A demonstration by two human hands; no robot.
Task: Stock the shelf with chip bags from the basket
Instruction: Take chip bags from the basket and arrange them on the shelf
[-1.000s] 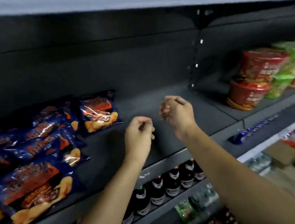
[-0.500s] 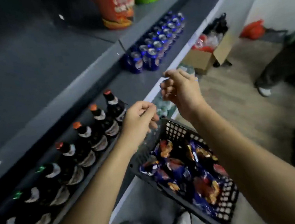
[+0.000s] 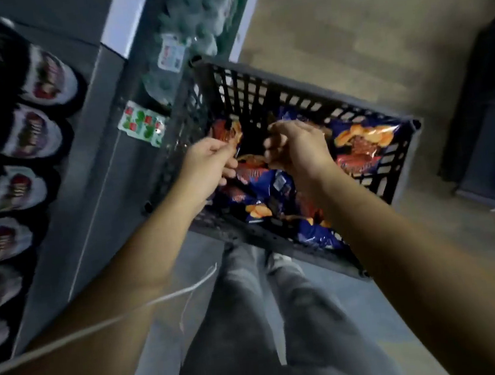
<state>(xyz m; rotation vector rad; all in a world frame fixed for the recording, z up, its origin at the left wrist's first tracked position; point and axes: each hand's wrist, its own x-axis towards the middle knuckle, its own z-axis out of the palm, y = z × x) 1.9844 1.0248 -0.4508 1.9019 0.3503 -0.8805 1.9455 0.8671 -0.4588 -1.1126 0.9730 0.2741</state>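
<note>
shelf (image 3: 95,161): seen along the left edge, with dark bottles (image 3: 33,134) ranked on a lower level; the level to be stocked is out of view.
basket (image 3: 298,101): a black slatted crate on the floor, its near-left corner just beside the shelf base.
chip bags (image 3: 359,147): blue and orange, heaped loosely in the basket, the fullest one against its right wall.
left hand (image 3: 207,167): lowered over the basket's left side; its grip looks pinched on a bag's top edge, though blur leaves this uncertain.
right hand (image 3: 300,147): curled above the heap; whether anything is held cannot be told.
advice: bags are best taken by the sealed edge, not squeezed, one per hand, and lifted clear of the slats.
</note>
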